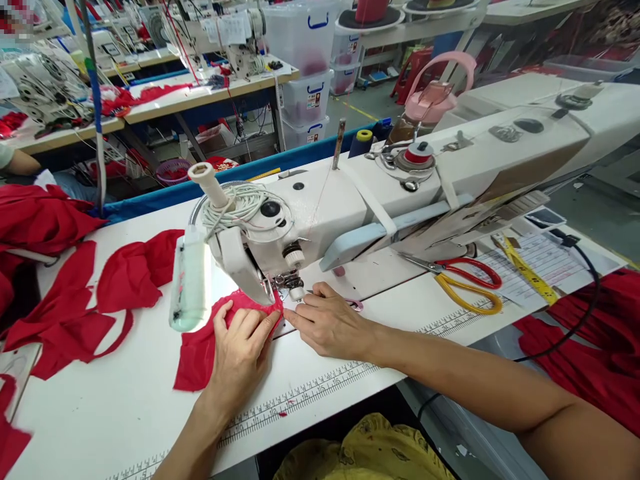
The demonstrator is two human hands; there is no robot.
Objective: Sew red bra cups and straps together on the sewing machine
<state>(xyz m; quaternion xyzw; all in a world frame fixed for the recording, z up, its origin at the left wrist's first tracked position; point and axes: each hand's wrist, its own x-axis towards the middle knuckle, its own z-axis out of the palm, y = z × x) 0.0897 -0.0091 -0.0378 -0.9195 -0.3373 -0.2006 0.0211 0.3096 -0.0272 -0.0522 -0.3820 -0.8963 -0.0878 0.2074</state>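
Note:
A white sewing machine (320, 200) stands on the white table, its needle area above a red fabric piece (195, 363). My left hand (243, 340) lies on this fabric with its fingers spread, pressing it flat just left of the presser foot. Close to the right side of the foot, my right hand (333, 323) has its fingers bent together, the index fingertip at the fabric's edge. A thin pointed item sticks out near its thumb; what the fingers hold is too small to tell.
Scissors (467, 287) with red and yellow handles lie right of my right hand, near a yellow measuring tape (527, 270) on papers. More red pieces (135, 270) lie at the left. Behind stand stacked plastic boxes (305, 100). Another person's arm (20, 162) shows at the left edge.

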